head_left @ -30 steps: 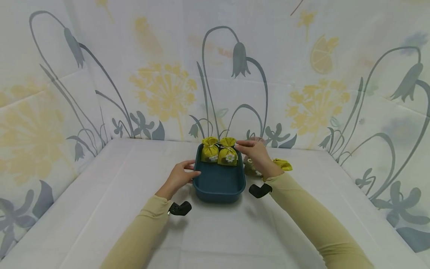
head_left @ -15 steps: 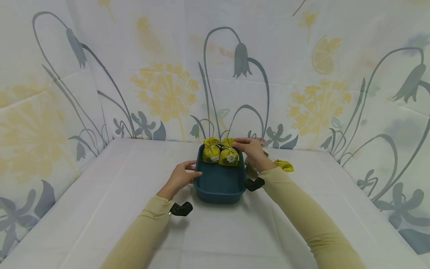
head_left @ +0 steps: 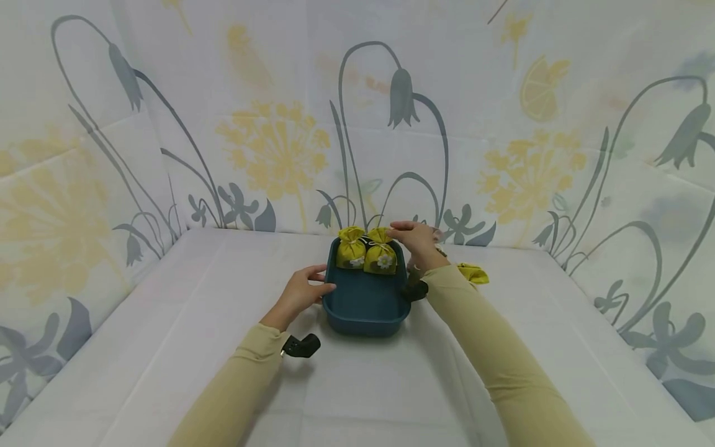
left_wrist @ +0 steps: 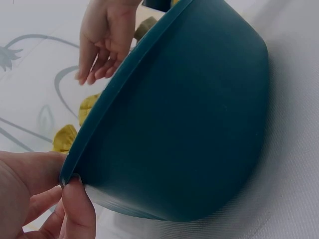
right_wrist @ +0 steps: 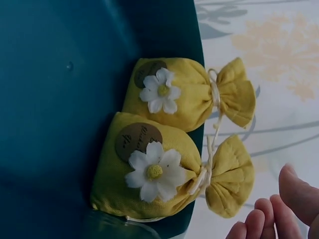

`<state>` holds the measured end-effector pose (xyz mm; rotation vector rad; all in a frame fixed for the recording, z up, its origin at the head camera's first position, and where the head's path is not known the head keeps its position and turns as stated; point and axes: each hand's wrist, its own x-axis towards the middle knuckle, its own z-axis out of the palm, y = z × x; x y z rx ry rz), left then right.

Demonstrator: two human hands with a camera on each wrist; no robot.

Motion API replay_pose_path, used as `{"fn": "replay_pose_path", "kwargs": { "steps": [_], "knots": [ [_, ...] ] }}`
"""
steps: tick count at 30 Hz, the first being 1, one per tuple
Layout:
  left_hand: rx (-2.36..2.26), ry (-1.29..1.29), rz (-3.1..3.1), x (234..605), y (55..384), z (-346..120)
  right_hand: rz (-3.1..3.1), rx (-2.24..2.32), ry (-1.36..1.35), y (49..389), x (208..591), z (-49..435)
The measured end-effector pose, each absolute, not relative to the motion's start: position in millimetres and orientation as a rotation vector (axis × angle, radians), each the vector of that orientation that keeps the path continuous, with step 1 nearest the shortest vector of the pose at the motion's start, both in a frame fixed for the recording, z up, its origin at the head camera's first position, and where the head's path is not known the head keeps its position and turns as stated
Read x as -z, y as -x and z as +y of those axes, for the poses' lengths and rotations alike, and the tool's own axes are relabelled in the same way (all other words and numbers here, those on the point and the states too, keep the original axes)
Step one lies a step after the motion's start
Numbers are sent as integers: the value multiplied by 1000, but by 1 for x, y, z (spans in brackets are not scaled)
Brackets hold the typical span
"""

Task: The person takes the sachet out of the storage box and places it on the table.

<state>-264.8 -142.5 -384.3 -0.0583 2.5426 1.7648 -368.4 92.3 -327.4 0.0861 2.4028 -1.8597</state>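
A teal plastic tub stands on the white table. Two yellow drawstring sachets, the left one and the right one, sit side by side against its far end, each with a white cloth flower and a round tag. My left hand pinches the tub's left rim between thumb and fingers, as the left wrist view confirms. Just right of the right sachet's gathered top is my right hand. In the right wrist view its loosely bent fingers hold nothing and stay apart from the cloth.
Behind the right forearm another yellow cloth top shows, its body mostly hidden. A flower-printed cloth backs the white table. Each wrist carries a black camera, the left one beside the tub.
My right hand has shifted left toward the right sachet's top, then risen slightly away from it. The left hand keeps its hold, and the tub and sachets stay put.
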Motion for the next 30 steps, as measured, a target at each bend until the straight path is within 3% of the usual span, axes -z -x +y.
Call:
{"fn": "replay_pose_path", "kwargs": {
  "steps": [15,30],
  "knots": [
    [-1761,97,2537,384,266,-142,2397,1751,-200,380,329,87],
    [-1766,90,2536,385,267,-142,2364,1564,35,377,328,86]
  ]
}}
